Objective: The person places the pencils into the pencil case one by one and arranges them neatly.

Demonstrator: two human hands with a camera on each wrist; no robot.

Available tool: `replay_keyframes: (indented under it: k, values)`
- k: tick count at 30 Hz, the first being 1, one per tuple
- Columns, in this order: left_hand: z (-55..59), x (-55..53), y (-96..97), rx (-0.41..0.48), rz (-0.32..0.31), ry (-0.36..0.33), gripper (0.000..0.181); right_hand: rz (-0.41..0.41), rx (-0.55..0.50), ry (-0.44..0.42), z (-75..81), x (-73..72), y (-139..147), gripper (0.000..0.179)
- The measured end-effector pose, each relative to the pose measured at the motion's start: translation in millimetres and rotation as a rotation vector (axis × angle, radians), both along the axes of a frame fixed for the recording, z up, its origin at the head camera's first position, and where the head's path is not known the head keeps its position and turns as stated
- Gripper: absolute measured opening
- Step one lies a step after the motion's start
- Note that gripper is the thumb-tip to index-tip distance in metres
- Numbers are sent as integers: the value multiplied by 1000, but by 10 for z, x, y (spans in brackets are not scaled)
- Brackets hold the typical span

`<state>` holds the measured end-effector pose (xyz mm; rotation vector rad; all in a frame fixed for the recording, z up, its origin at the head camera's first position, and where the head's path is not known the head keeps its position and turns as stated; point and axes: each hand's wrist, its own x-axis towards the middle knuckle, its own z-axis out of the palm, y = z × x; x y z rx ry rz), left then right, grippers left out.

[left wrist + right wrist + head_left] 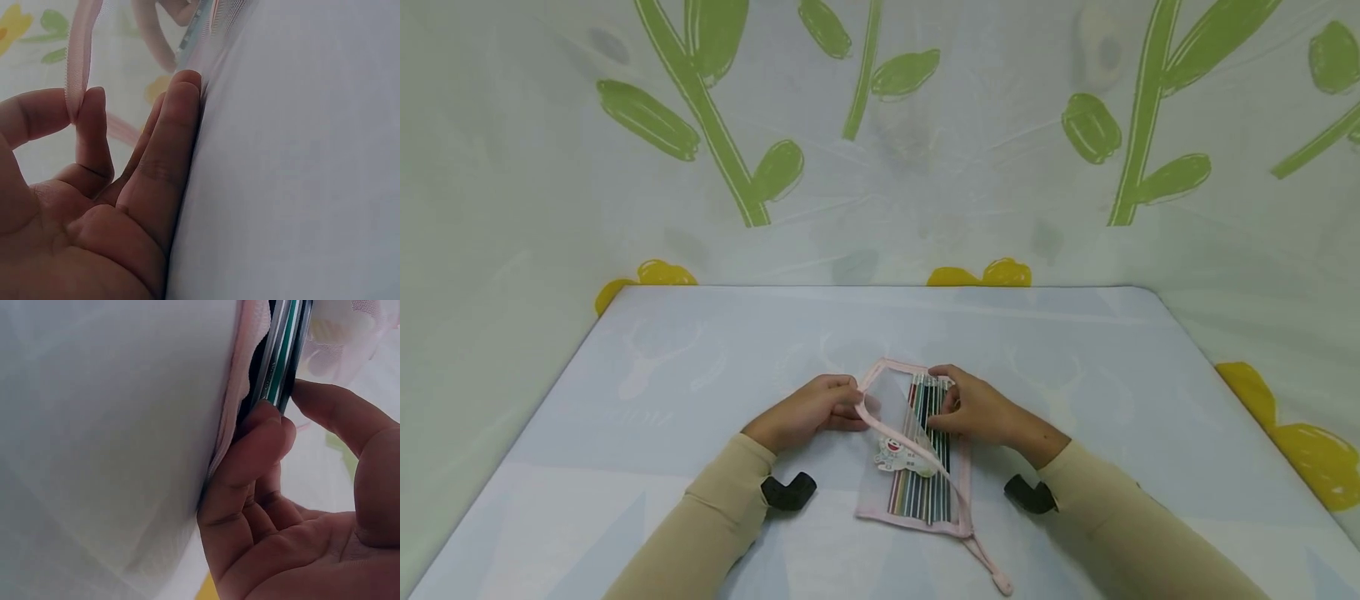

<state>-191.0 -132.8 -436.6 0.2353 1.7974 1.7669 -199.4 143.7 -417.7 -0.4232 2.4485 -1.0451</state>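
Observation:
A see-through mesh pencil pouch with pink edging lies on the table, its top side lifted away at the left. My left hand pinches the pink edge strip between thumb and index finger; its other fingers lie straight along the table. Inside the pouch is a row of coloured pencils, their far ends uncovered. At those ends my right hand holds some pencils, thumb on one side and fingers on the other. How many it grips cannot be told.
A white cartoon patch sits on the pouch's mesh. The pink pull strap trails from its near right corner. Under everything is a pale patterned tabletop, with a leaf-printed curtain behind its far edge.

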Motion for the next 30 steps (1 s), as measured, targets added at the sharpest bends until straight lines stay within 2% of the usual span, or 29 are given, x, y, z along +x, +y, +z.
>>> replay_keyframes:
  k: [5,10,15,17,20,25,30]
  values:
    - [-7,-5,27,-13,-8,28,19,22,10,9,43,6,16,80]
    - [21,22,64,-78,-10,50,18,20,-67,20,61,66,112,70]
    - [113,61,158,-172,44,144,24,-5,-79,133,100,152,238,47]
    - [160,75,219,-186,62,171,25,-21,-58,165,130,192,296,43]
    - [238,80,303,-208,88,175,27,-40,-38,181,162,232,372,43]
    - [374,-3,450,-283,94,189,30,-67,-32,209,197,263,466,52]
    - [507,-169,617,-380,18,229,37,-74,-17,247,210,271,556,57]
